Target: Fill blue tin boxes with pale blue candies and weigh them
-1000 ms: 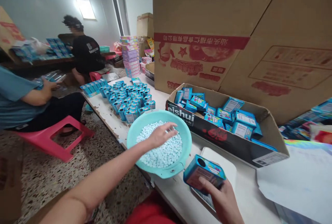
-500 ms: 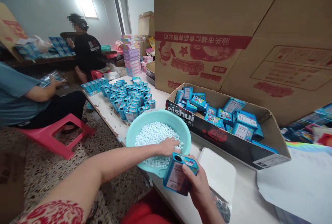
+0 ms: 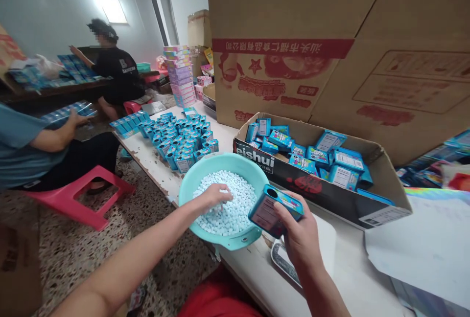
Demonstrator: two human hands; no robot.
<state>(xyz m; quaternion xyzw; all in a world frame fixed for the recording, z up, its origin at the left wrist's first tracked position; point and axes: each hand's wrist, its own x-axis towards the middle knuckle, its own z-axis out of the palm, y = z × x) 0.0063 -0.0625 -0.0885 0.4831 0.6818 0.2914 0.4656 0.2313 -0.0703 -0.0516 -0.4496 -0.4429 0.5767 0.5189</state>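
Observation:
My left hand (image 3: 215, 198) is in the turquoise bowl (image 3: 186, 185), its fingers curled down onto small pale candy pellets (image 3: 235, 219). Its fingertips are partly hidden, and some pellets show among them. Beside the bowl's right rim, my right hand (image 3: 299, 224) grips a small blue box (image 3: 270, 214) between thumb and fingers. The box is tilted, with a round dark hole showing in its top and a printed label on its side.
Several similar boxes with holes (image 3: 179, 138) stand in rows beyond the bowl. An open carton (image 3: 312, 185) holds more blue boxes on the right. Behind it rises a big cardboard box (image 3: 282, 13). A white scale-like device (image 3: 325, 243) lies under my right forearm. Two co-workers sit at left.
My left hand has shifted left and away from the bowl's right side, its fingers more curled. My right hand has raised the blue box and moved it right.

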